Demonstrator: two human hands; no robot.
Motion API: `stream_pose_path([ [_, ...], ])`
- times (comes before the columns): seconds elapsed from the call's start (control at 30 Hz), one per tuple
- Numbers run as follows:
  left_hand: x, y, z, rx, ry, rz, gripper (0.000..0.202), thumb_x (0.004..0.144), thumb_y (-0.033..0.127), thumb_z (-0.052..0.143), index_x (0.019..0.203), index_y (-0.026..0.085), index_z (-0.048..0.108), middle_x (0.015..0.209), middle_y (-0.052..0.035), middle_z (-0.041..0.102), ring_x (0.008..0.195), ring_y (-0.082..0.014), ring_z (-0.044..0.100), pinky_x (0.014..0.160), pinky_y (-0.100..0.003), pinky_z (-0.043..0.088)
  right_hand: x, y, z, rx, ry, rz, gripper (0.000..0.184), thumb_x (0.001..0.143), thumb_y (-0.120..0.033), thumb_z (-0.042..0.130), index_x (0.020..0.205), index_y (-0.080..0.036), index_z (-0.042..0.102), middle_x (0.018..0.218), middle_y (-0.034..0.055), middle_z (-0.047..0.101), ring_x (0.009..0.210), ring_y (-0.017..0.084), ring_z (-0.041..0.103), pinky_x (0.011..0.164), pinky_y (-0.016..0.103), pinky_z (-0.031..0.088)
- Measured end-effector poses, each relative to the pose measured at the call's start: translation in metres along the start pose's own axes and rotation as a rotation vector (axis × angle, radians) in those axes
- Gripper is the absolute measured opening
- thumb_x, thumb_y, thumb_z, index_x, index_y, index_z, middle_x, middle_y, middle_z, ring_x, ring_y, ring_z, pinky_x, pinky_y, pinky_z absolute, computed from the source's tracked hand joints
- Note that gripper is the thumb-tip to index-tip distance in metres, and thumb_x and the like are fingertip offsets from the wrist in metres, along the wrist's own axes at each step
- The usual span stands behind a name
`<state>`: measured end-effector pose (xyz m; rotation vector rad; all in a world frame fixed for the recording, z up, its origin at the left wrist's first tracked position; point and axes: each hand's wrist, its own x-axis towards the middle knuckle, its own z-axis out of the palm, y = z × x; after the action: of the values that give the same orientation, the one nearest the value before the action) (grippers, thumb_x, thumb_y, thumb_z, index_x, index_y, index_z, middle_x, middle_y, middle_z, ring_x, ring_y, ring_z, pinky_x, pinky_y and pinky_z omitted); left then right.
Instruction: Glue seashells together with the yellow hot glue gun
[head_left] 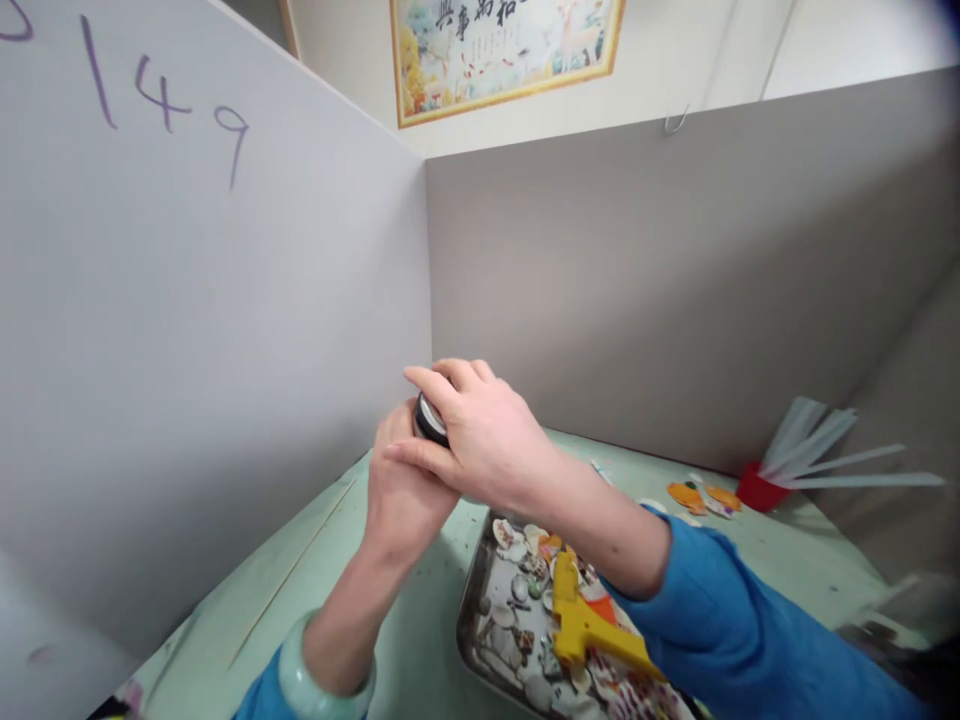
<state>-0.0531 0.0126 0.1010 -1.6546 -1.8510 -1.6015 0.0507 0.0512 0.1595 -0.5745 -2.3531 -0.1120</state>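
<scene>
- right hand [491, 440]: thumb and forefinger set either side of a round black-rimmed object [431, 420], clamped on it; remaining fingers bent over the far side.
- left hand [405, 495]: just below the right, overlapped by it; fingers closed round the same object, their tips hidden.
- pale green bangle [296, 665]: on the left wrist, nearer the wearer than the fingers.
- metal tray [466, 615]: below and right of the fingers, on a pale green table [300, 585]; filled with shells [506, 640].
- yellow glue gun [577, 620]: lying over the shells, below the right forearm.
- orange pieces [686, 497]: well right of the fingers.
- red cup [757, 488]: farther right, holding translucent sticks [810, 440].
- grey panel [637, 290]: behind the fingers.
</scene>
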Motion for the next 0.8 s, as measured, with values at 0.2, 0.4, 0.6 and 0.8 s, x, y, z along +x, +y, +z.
stream_pose_path([
  [0.2, -0.024, 0.001, -0.016, -0.014, -0.044, -0.048, 0.044, 0.061, 0.024, 0.071, 0.101, 0.025, 0.055, 0.095, -0.0027, 0.065, 0.088, -0.0266, 0.063, 0.076, -0.041, 0.051, -0.016, -0.005, -0.01, 0.209, 0.124, 0.073, 0.039, 0.092, -0.046, 0.043, 0.11, -0.015, 0.058, 0.099, 0.0066, 0.062, 0.093, 0.019, 0.057, 0.082, 0.031, 0.044],
  [0.4, -0.046, 0.005, -0.046, -0.064, -0.025, 0.125, 0.066, 0.061, 0.029, 0.075, 0.122, 0.03, 0.048, 0.119, -0.0062, 0.059, 0.108, -0.031, 0.057, 0.09, -0.048, 0.048, -0.057, 0.006, -0.053, 0.507, 0.253, 0.302, 0.032, 0.093, -0.044, 0.042, 0.113, -0.024, 0.057, 0.101, 0.0028, 0.063, 0.078, 0.016, 0.059, 0.071, 0.029, 0.048],
  [0.6, -0.056, 0.02, -0.067, -0.199, -0.035, 0.28, 0.064, 0.065, 0.027, 0.069, 0.126, 0.031, 0.049, 0.125, -0.0099, 0.057, 0.112, -0.0341, 0.056, 0.089, -0.05, 0.051, -0.119, 0.018, -0.067, 0.257, 0.26, 0.428, 0.031, 0.09, -0.045, 0.043, 0.115, -0.031, 0.056, 0.11, 0.0024, 0.063, 0.098, 0.024, 0.06, 0.073, 0.029, 0.051],
  [0.8, -0.058, 0.045, -0.082, -0.117, 0.077, 0.374, 0.07, 0.065, 0.029, 0.061, 0.129, 0.048, 0.042, 0.12, -0.0016, 0.061, 0.111, -0.0337, 0.057, 0.089, -0.056, 0.053, -0.16, 0.023, -0.068, 0.133, 0.176, 0.544, 0.032, 0.09, -0.043, 0.037, 0.12, -0.04, 0.048, 0.121, 0.001, 0.057, 0.113, 0.03, 0.052, 0.09, 0.042, 0.044],
])
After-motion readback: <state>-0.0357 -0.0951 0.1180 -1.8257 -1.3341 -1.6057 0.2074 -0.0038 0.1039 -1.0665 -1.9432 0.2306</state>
